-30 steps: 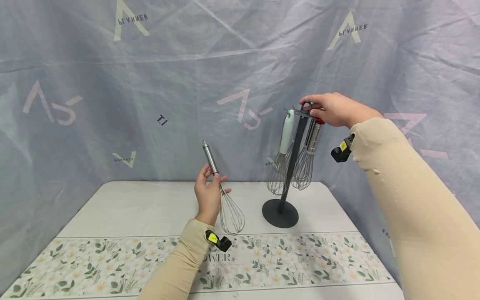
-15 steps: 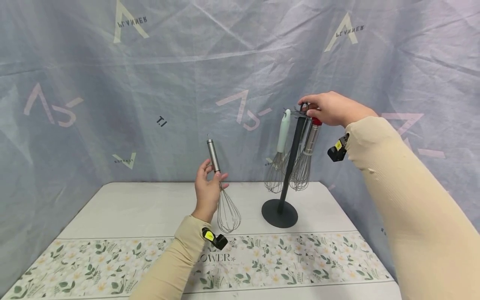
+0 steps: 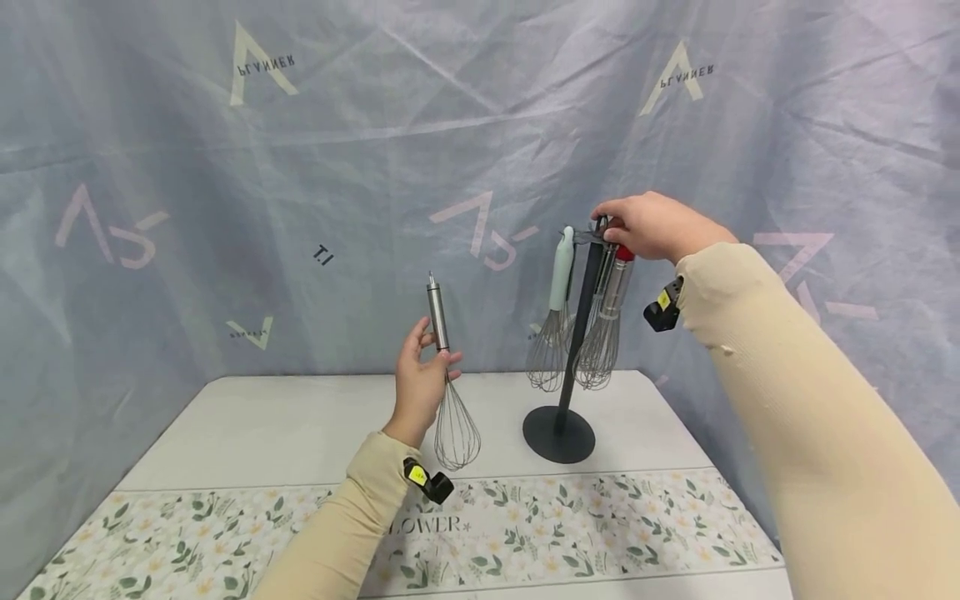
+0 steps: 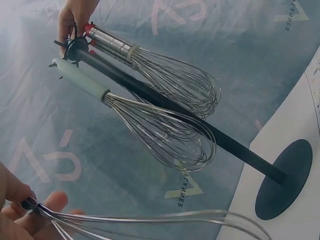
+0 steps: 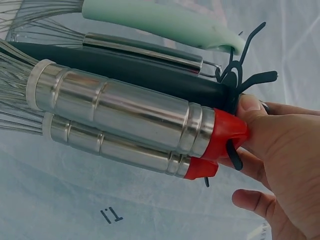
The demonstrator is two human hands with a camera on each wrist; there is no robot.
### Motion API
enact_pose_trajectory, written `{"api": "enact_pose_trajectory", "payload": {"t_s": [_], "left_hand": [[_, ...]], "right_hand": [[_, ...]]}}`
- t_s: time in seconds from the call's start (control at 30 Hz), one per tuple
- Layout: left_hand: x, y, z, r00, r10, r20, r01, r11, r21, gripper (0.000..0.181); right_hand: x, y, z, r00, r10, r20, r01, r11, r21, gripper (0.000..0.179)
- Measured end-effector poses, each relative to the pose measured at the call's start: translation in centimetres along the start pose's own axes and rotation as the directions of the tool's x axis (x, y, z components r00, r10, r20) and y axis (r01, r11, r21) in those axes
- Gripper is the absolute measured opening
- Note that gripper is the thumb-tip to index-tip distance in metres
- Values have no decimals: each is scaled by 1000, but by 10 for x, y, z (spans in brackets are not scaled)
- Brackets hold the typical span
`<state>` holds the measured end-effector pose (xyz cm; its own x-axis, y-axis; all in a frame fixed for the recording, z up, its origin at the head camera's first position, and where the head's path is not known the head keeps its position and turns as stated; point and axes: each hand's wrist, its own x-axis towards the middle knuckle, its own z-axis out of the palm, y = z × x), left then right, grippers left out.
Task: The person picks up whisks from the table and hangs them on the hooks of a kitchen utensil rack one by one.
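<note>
In the head view my left hand holds a whisk by the lower end of its steel handle, wires hanging down and handle pointing up. My right hand grips the top of a black utensil stand, thumb and fingers around its ring. Several whisks hang from the stand's hooks. One has a mint-green handle; another has a slim steel handle. Two steel-handled whisks with red caps hang closest to my right fingers. The left wrist view shows only the wires and handle base of the held whisk.
The stand's round black base rests on a white table, toward its right back. A floral printed band crosses the table in front of it. A grey-blue printed cloth hangs behind.
The whisk in my left hand has swung more upright, its handle top moving right. My right hand keeps its grip on the stand's top. The head view has shifted slightly.
</note>
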<state>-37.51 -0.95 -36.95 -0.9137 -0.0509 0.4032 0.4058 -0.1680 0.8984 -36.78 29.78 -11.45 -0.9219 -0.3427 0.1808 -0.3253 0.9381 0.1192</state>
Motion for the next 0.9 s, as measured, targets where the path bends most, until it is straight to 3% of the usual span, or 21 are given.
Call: {"api": "enact_pose_trajectory", "payload": {"t_s": [0.23, 0.5, 0.73, 0.9], "left_hand": [[1, 4, 3, 999, 6, 38, -8, 999, 34, 68], [7, 20, 19, 991, 71, 115, -79, 995, 63, 66], [13, 36, 44, 969, 156, 194, -173, 982, 73, 66], [15, 47, 61, 950, 171, 262, -206, 972, 113, 66]], "right_hand": [[0, -6, 1, 1000, 12, 9, -12, 1000, -2, 45], [0, -11, -8, 999, 35, 22, -34, 998, -46, 46], [-2, -14, -12, 999, 29, 26, -27, 997, -72, 43], [-3, -15, -9, 999, 24, 23, -22, 997, -71, 41]]}}
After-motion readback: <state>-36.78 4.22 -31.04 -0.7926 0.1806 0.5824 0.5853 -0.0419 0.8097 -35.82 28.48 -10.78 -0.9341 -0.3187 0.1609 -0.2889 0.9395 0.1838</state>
